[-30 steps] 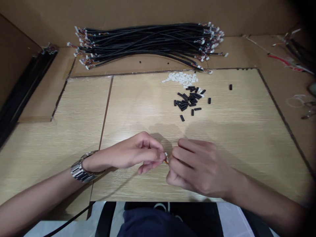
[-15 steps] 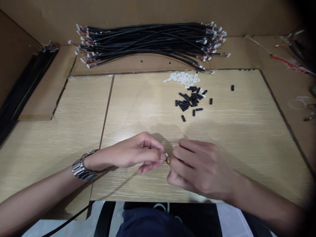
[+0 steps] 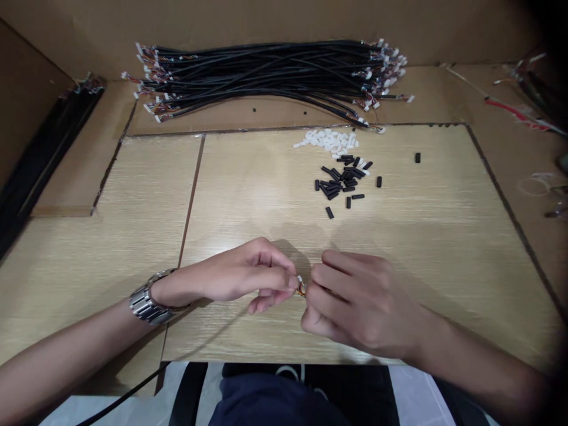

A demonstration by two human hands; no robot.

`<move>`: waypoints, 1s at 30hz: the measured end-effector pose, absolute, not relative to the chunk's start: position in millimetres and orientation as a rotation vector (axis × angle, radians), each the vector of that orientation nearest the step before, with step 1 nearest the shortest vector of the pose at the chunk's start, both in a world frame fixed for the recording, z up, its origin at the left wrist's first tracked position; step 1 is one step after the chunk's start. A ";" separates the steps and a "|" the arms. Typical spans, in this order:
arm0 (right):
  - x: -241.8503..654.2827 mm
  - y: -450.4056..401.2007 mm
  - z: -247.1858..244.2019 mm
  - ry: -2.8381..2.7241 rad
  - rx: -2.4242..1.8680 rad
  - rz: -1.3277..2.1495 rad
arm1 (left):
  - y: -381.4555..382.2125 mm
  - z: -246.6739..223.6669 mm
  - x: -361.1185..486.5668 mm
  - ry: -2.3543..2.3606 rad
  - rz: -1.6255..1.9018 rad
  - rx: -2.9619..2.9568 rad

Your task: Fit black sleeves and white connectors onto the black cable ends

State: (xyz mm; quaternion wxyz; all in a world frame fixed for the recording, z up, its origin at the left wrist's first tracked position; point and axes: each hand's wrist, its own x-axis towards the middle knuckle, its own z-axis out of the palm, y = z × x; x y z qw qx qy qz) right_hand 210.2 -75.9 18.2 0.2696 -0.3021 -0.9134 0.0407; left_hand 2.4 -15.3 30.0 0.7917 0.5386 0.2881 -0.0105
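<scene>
The left hand (image 3: 252, 275) and right hand (image 3: 355, 299) pinch thin wires (image 3: 301, 289), seemingly mid-job. Piled cables (image 3: 266, 71) look done, black sleeves (image 3: 343, 176) unused.

Hands (image 3: 361, 302) could pass over the tabletop (image 3: 252, 189) left of the obstructing black tubes (image 3: 348, 176) and white pieces (image 3: 329, 141).

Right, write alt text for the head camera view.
A person's left hand and right hand meet at thin coloured wires over a wood-grain table. Beyond lie small white pieces, short black pieces and a pile of black cables.
</scene>
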 end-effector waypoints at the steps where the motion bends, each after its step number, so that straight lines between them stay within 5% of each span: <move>1: 210.4 -76.0 17.9 -2.467 -0.812 0.108 | -15.3 29.5 2.3 0.616 -0.024 1.152; 30: 210.1 -75.7 20.7 -2.480 -0.813 0.117 | -13.1 25.7 1.1 0.563 -0.041 1.117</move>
